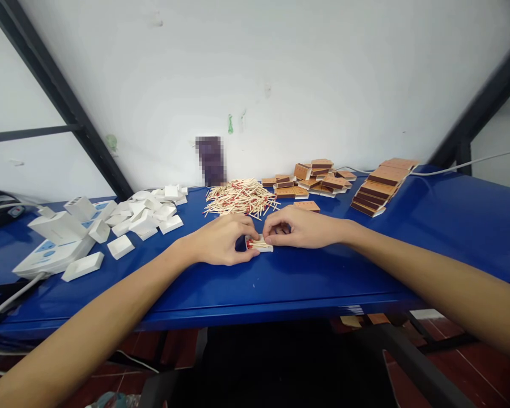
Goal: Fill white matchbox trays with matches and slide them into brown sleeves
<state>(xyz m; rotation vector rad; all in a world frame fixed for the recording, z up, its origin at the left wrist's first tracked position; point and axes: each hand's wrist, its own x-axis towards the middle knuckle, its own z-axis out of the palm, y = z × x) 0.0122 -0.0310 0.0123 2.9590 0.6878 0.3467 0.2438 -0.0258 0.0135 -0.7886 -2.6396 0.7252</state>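
A small white matchbox tray (267, 248) lies on the blue table in front of me, with several red-tipped matches (257, 244) in it. My left hand (225, 241) grips the tray's left end between thumb and fingers. At the tray's right end is my right hand (295, 228), fingers curled and pinched close over the matches; whether a match is between the fingertips cannot be made out. Just behind both hands spreads a heap of loose matches (242, 197).
White empty trays (147, 212) are piled at left, near a white box (55, 252) and cables. Brown matchbox sleeves (323, 180) lie in a heap behind my right hand. A leaning row of sleeves (380, 190) stands farther right. A wall (272, 73) closes the back.
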